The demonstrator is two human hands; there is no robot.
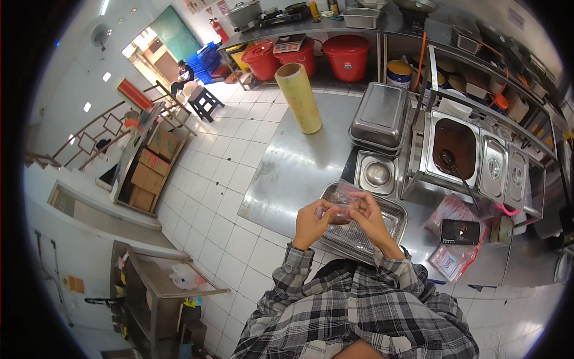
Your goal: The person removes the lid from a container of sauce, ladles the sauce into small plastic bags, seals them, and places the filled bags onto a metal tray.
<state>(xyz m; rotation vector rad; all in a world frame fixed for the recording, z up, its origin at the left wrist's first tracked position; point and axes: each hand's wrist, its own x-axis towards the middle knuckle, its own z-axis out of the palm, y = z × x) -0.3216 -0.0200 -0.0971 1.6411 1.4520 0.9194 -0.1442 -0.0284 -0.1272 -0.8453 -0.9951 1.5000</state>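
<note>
At the bottom of the view, plaid sleeves (359, 305) lead up to both hands, which meet over the near edge of the steel counter (299, 167). The left hand (311, 222) and right hand (369, 220) each pinch one side of a small clear plastic bag (342, 206), fingers curled shut on it; something dark and reddish sits inside, too small to tell what. The bag hangs just above a shallow metal tray (359, 236) fitted with a wire rack, which lies on the counter directly under the hands.

At three o'clock from the hands, near the counter's edge, a dark phone (460, 231) rests on a heap of clear packets with red print (451, 251).

At twelve o'clock, just beyond the tray, a square steel pan (376, 173) sits under a round-knobbed lid. Behind it lies a larger rectangular steel container (381, 116), closed with a domed lid.

At two o'clock stands a warming unit: its open well (455, 143) holds a dark brown sauce with a ladle (454, 167) in it, and the two narrower wells (505, 170) to the right are covered with lids.

At eleven o'clock, farther along the counter, a tall roll of yellowish cling film (299, 99) stands upright.

Farthest off, at twelve o'clock under the back counter, stand three red buckets (347, 57); I cannot tell what is in them. A tin with a blue band (399, 73) stands to their right.
</note>
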